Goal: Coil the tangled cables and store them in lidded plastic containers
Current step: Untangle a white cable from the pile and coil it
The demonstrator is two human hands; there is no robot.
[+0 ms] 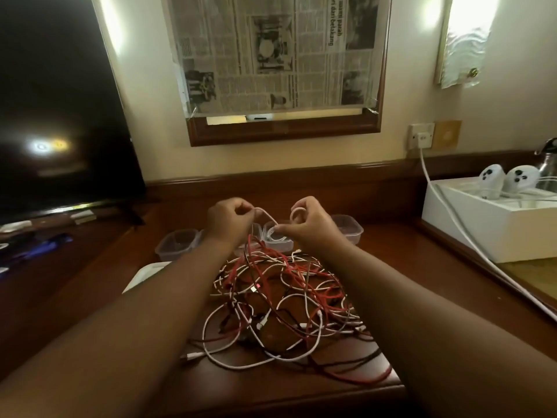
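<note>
Dark wooden desk [301, 396] under tangled cables [283, 300].

Setting: domestic room, prob. a bedroom or hotel-type room, not a workshop or lab. Evidence:
- Dark wooden desk [301, 191] w/ raised back rail, built against a cream wall.
- Flat-screen TV [60, 116] standing at the desk's left end, screen off, reflecting lamps.
- Wood-framed mirror [283, 129] on the wall, glass covered w/ newspaper sheets [271, 55] taped at the corners.
- Wall socket [421, 136] w/ 1 white lead plugged in.
- White box [482, 230] at right holding 2 white handheld controllers [491, 179]; metal kettle [548, 164] behind it.
- Warm wall lighting at both sides of the mirror.
</note>
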